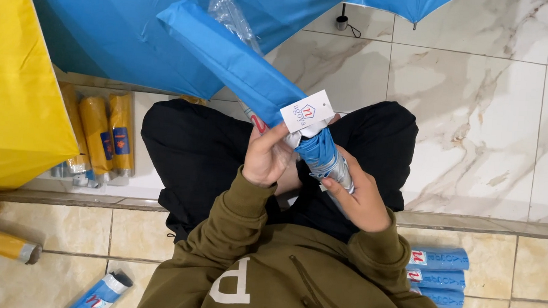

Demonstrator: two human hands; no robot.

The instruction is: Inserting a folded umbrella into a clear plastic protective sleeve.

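Note:
I hold a folded blue umbrella point(316, 152) over my lap, its silver end toward me. A blue fabric sleeve point(229, 57) covers its far part and slants up to the left. A white paper tag point(307, 111) hangs where sleeve and umbrella meet. My left hand point(266, 157) pinches the sleeve's open edge beside the tag. My right hand point(360, 195) grips the umbrella's silver end from below. A strip of clear plastic wrap point(227, 10) sticks out behind the sleeve.
An open blue umbrella point(116, 21) spreads at the top, an open yellow one point(9, 84) at the left. Yellow folded umbrellas point(98, 134) lie on the white floor; sleeved blue ones point(438, 275) are stacked at my right, another point(100, 295) at lower left.

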